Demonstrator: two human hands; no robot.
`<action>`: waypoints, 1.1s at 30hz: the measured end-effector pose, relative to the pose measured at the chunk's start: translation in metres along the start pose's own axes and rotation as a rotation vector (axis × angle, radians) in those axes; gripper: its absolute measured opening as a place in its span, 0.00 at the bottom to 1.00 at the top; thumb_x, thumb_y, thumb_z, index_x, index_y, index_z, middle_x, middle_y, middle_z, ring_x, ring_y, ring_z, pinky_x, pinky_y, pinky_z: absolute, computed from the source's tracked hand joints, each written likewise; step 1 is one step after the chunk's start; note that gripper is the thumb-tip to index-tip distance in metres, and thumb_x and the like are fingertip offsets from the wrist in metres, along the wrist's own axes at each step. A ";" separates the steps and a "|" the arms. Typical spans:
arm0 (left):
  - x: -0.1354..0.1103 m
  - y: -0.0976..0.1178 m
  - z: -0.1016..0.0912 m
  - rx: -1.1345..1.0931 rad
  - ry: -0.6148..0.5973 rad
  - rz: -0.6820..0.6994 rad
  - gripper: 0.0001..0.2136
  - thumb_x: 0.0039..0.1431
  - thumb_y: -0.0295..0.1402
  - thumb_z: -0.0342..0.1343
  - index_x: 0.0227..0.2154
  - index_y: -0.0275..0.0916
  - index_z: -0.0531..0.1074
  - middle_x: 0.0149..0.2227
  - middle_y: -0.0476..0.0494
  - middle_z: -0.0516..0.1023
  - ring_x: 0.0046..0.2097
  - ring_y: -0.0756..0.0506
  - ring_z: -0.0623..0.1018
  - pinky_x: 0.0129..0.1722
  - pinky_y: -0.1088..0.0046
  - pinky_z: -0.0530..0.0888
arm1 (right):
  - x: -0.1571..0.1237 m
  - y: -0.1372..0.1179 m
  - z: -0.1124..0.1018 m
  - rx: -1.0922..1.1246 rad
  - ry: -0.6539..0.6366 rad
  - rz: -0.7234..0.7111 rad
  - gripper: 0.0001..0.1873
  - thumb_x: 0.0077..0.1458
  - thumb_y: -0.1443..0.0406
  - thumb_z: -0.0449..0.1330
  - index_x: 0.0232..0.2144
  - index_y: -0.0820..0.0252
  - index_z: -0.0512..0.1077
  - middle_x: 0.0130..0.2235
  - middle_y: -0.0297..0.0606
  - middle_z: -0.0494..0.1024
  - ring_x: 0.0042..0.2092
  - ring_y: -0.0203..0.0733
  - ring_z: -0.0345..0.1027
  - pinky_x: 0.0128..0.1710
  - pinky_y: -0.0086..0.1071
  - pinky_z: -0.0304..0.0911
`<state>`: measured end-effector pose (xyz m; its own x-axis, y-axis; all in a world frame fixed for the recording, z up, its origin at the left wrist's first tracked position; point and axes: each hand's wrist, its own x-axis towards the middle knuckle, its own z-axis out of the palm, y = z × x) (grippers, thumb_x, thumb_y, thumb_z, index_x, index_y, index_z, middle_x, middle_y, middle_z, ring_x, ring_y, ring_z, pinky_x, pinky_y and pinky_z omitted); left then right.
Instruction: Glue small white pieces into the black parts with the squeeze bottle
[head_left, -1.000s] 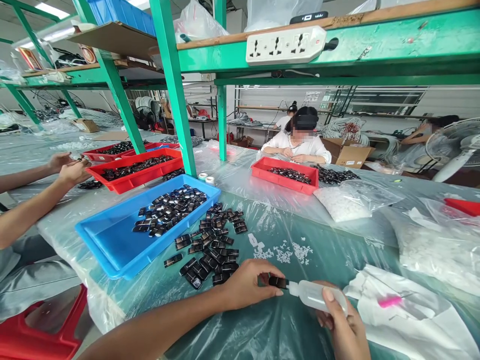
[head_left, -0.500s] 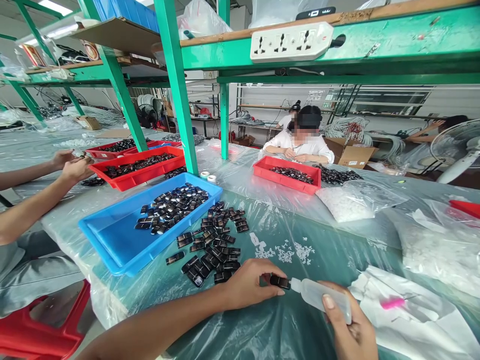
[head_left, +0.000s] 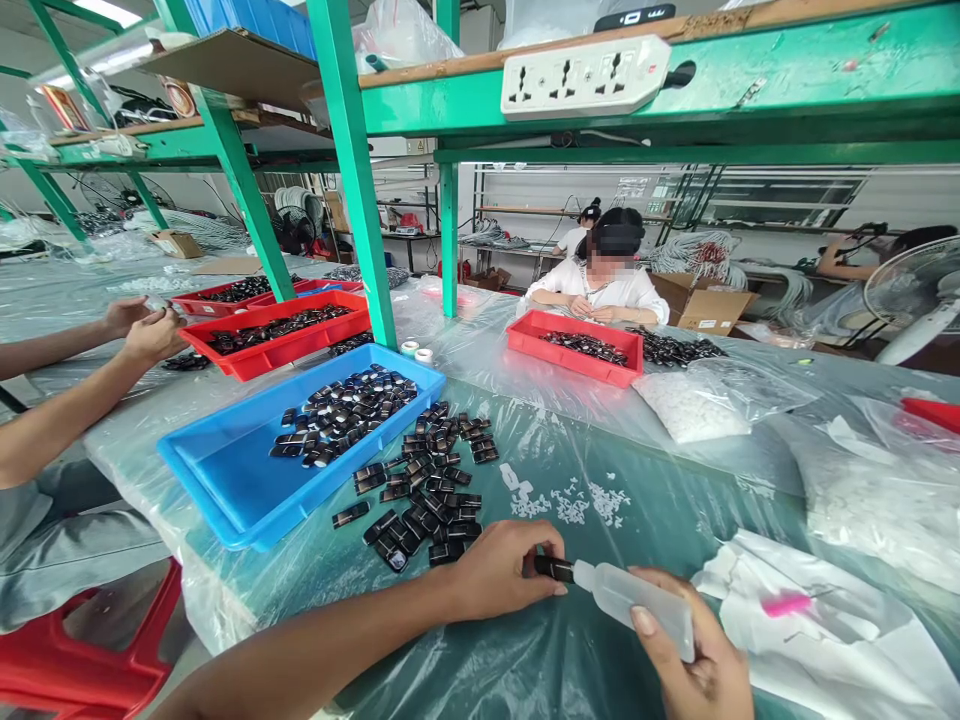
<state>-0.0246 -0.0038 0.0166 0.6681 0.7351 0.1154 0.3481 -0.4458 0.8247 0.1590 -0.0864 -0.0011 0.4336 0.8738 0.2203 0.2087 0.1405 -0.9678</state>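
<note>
Between the fingertips of my left hand (head_left: 499,572) is a small black plastic part (head_left: 555,568), held just above the green table. My right hand (head_left: 694,640) is closed around a translucent squeeze bottle (head_left: 637,600), its tip pointing left. The bottle's tip meets the right end of the black part; whether it goes inside cannot be made out. Left of my left hand lies a loose heap of similar black parts (head_left: 420,490). Beyond my hands are small piles of tiny white pieces (head_left: 570,502) on the table sheet.
A blue tray (head_left: 217,500) with black parts stands left. Red trays (head_left: 262,355) and another red tray (head_left: 574,345) sit farther back. Bags of white pieces (head_left: 690,405) and a white sheet (head_left: 817,630) lie right. Co-workers sit opposite (head_left: 600,290) and at left (head_left: 142,335). Green shelf posts (head_left: 352,180) rise ahead.
The squeeze bottle and my right hand have shifted slightly left. The black part has moved a little left with my left fingers, and the bottle tip stays against it.
</note>
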 end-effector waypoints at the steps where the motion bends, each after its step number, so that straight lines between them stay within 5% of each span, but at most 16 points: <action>1: 0.000 -0.001 0.001 0.006 -0.002 -0.003 0.10 0.53 0.37 0.58 0.38 0.40 0.70 0.35 0.47 0.74 0.30 0.52 0.71 0.27 0.80 0.66 | -0.001 0.001 0.000 -0.009 -0.009 -0.019 0.16 0.46 0.52 0.61 0.33 0.56 0.72 0.35 0.36 0.75 0.37 0.40 0.69 0.34 0.24 0.63; 16: 0.001 0.003 -0.002 -0.164 -0.077 0.031 0.16 0.60 0.35 0.51 0.50 0.42 0.71 0.43 0.42 0.78 0.40 0.46 0.77 0.34 0.77 0.71 | -0.002 -0.002 -0.001 -0.018 0.039 0.010 0.17 0.45 0.51 0.62 0.33 0.55 0.71 0.36 0.35 0.74 0.38 0.39 0.67 0.37 0.23 0.61; 25: 0.001 0.002 -0.002 -0.126 -0.027 0.048 0.15 0.58 0.35 0.54 0.49 0.44 0.72 0.41 0.43 0.78 0.40 0.46 0.77 0.35 0.77 0.72 | 0.003 -0.005 -0.001 0.033 -0.033 0.088 0.16 0.48 0.51 0.59 0.33 0.55 0.71 0.34 0.35 0.75 0.38 0.40 0.66 0.33 0.23 0.61; 33: 0.000 0.001 -0.002 -0.071 0.006 0.057 0.15 0.58 0.36 0.55 0.48 0.44 0.72 0.41 0.44 0.78 0.40 0.47 0.76 0.34 0.77 0.71 | 0.000 -0.004 0.000 -0.029 0.028 0.077 0.18 0.46 0.50 0.61 0.34 0.56 0.72 0.37 0.36 0.75 0.38 0.40 0.68 0.34 0.22 0.62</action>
<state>-0.0254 -0.0030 0.0190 0.6817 0.7125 0.1662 0.2618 -0.4497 0.8540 0.1583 -0.0873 0.0026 0.4736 0.8681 0.1487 0.1990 0.0590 -0.9782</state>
